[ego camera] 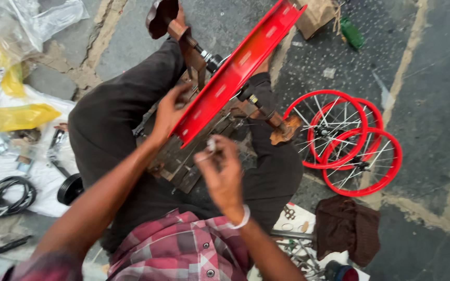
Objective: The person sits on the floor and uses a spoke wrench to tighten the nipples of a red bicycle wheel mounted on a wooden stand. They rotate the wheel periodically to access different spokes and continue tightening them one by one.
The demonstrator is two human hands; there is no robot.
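Left hand (169, 112): gripping the red rim (235, 73).
Right hand (220, 171): pinching a small silver part (212, 144).
Yellow packets (19, 115): lying at nine o'clock.

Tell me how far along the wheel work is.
Done: three spoked red wheels lie stacked on the ground. In hand: the left hand steadies a bare red rim on the rusty stand; the right hand pinches a small pale part. Left: this rim shows no spokes.
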